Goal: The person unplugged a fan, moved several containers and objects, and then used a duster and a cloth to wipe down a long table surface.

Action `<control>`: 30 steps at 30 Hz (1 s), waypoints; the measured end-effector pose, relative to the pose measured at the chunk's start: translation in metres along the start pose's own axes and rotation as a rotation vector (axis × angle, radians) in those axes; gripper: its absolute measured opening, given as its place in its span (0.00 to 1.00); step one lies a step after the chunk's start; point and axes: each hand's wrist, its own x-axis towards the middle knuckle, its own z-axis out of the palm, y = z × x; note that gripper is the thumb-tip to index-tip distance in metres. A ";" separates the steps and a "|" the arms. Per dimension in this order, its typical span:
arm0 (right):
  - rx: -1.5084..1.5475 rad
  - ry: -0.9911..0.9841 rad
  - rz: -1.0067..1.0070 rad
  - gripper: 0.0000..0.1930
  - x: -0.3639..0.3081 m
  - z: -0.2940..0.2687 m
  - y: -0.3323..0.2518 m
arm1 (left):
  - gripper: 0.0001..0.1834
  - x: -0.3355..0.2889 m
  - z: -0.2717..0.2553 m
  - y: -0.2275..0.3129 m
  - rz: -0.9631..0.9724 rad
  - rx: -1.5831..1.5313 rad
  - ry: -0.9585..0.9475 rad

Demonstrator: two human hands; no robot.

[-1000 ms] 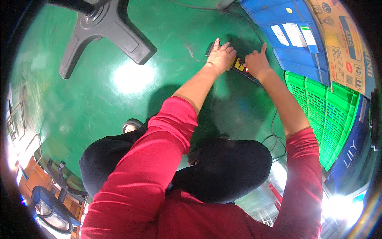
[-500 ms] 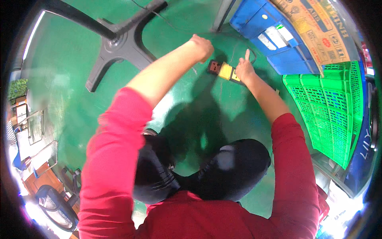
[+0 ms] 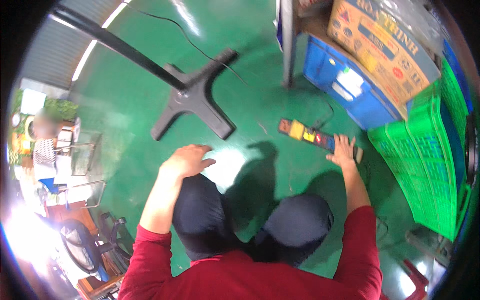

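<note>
A long power strip (image 3: 310, 135) with brown, yellow and dark sections lies on the green floor, right of centre, with a small red light showing. My right hand (image 3: 344, 151) lies across its right part, fingers spread over the strip. The palm's underside is hidden. Well to the left, my left hand (image 3: 187, 160) hovers near my left knee, fingers stretched and thumb apart, holding nothing. A thin dark cable (image 3: 330, 112) curves over the floor just beyond the strip.
A black cross-shaped stand base (image 3: 197, 100) with a pole stands ahead left. At right are a blue crate (image 3: 350, 85), a cardboard box (image 3: 385, 50) and a green perforated crate (image 3: 415, 160). A person (image 3: 45, 145) and chairs are at far left.
My left hand has drawn back from near the strip toward my left knee, its fingers opening out. My right hand has moved along to the strip's right part. The view has shifted.
</note>
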 end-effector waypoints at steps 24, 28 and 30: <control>0.095 -0.405 -0.008 0.22 0.017 -0.095 -0.068 | 0.12 0.060 0.043 0.011 0.315 0.430 0.093; 0.383 -0.316 -0.116 0.16 -0.046 -0.208 -0.093 | 0.17 0.012 0.044 0.019 0.453 0.407 0.230; 0.432 -0.357 -0.156 0.19 -0.071 -0.227 -0.086 | 0.22 -0.060 0.001 0.056 0.561 0.431 0.081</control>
